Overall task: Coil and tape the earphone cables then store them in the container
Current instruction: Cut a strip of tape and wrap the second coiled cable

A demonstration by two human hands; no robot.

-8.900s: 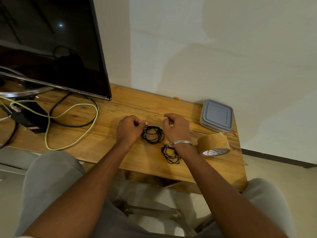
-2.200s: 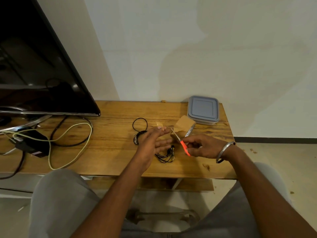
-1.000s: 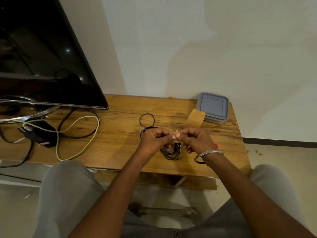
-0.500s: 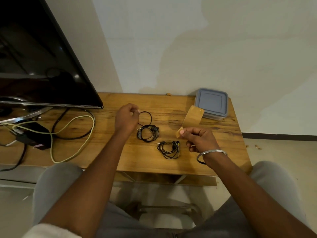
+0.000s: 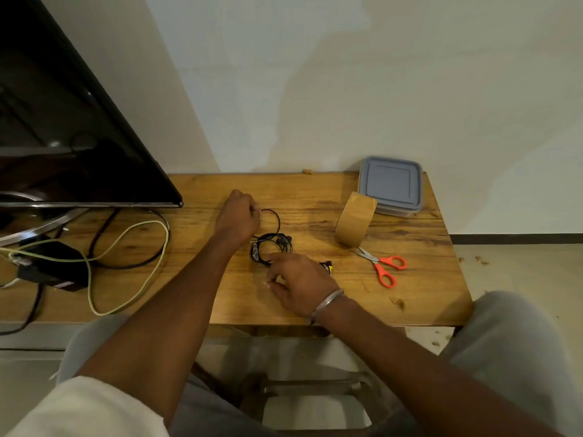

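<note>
Left hand (image 5: 238,217) at frame centre, pinching earphone cable (image 5: 273,238); right hand (image 5: 299,280) below it, fingers loosely curled, possibly touching the coil.

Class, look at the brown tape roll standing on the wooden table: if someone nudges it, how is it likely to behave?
The tape roll stands on its curved edge, leaning against the lidded container, so a nudge would probably roll or topple it. Its hollow core suggests it is fairly light. The scissors in front might stop it.

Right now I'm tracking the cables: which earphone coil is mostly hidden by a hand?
The nearer earphone coil, under the right hand; only its end shows. The farther coil lies in plain view between both hands.
</note>
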